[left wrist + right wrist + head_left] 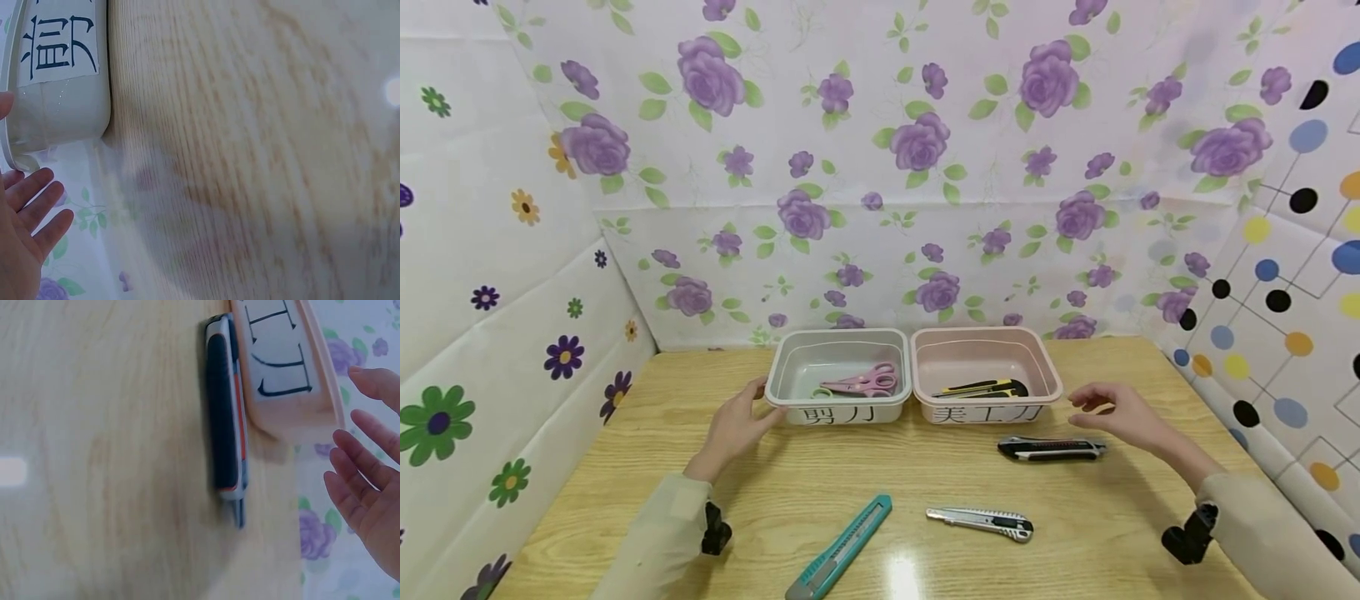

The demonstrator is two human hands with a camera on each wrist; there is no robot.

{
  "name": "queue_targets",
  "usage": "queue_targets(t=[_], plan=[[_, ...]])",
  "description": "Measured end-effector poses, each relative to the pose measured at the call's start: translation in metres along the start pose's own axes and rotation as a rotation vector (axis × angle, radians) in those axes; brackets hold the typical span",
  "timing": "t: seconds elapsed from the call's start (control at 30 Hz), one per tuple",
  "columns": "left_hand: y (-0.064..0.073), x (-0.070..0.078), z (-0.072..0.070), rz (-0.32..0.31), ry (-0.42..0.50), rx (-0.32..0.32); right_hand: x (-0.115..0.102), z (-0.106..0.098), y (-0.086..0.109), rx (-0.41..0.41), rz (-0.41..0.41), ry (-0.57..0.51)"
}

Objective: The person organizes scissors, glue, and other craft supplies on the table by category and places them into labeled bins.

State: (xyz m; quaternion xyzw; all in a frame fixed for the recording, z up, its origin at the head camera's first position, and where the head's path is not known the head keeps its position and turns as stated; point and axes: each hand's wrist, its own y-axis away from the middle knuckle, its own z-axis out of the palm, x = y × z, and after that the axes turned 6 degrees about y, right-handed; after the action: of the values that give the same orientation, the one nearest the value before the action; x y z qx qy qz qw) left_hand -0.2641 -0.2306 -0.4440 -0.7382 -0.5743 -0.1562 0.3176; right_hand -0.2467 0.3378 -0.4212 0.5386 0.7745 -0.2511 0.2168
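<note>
At the left end of a grey plastic bin (pixel 838 410) is my left hand (pixel 735 427), thumb by the front corner of the rim and fingers (pixel 39 209) loosely extended along the side. Pink-handled scissors (pixel 872 382) lie inside that bin, beside a green handle. My right hand (pixel 1108 410) hovers off the right end of a pink bin (pixel 985 410), fingers relaxed and holding nothing. Yellow-and-black utility knives (pixel 985 388) lie in the pink bin. In front of it, nearest my right hand, is a black-and-silver utility knife (pixel 1051 449) with red trim, also seen in the right wrist view.
A teal utility knife (pixel 841 550) lies slanted at the table's front, with a small silver utility knife (pixel 981 522) to its right. Both bins stand side by side near the back edge of the wooden table (pixel 700 533). Patterned cloth walls (pixel 865 167) enclose the table's back and sides.
</note>
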Motion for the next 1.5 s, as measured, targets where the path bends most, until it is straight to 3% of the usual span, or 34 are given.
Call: queue_targets(t=[0.33, 1.1, 1.27, 1.5], plan=[[0.001, -0.002, 0.000, 0.007, -0.002, -0.004, 0.016, 0.007, 0.019, -0.010, 0.052, 0.008], [0.000, 0.001, -0.001, 0.005, 0.014, -0.008, 0.039, 0.038, 0.019, -0.033, 0.035, 0.084], [-0.001, 0.001, -0.001, 0.008, 0.007, -0.010, 0.040, 0.039, 0.016, -0.078, 0.017, 0.094], [0.000, 0.001, -0.001, 0.010, 0.021, -0.002, 0.037, 0.038, 0.014, -0.176, -0.012, 0.010]])
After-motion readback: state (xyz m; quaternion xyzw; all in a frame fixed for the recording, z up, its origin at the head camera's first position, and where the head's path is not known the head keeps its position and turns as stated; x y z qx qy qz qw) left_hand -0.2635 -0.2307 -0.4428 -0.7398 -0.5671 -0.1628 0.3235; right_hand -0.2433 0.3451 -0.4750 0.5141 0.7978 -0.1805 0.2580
